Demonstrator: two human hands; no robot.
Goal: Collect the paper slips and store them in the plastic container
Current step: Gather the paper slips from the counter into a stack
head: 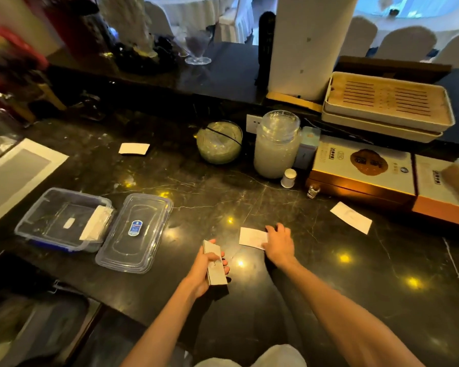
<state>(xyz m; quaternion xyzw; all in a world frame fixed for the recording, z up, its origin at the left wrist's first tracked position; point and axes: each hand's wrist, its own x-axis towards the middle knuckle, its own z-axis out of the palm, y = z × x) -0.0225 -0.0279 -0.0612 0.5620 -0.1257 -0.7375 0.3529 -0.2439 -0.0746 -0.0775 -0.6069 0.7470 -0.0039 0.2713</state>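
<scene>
My left hand (206, 268) grips a stack of paper slips (214, 263) above the black marble counter. My right hand (278, 242) lies on the right end of a white slip (251, 236) flat on the counter, fingers spread over it. Two more slips lie loose: one at the far left (133, 148), one at the right (351, 217) near the boxes. The clear plastic container (37, 213) stands open at the left with a few slips (96, 222) leaning inside. Its clear lid (135, 231) lies beside it on the right.
A glass jar (276, 144), a round glass bowl (219, 141), a small white cup (288, 178) and a tiny glass (313, 191) stand behind. Flat gift boxes (361, 170) and stacked trays (387, 107) fill the right. A white sheet (16, 176) lies far left.
</scene>
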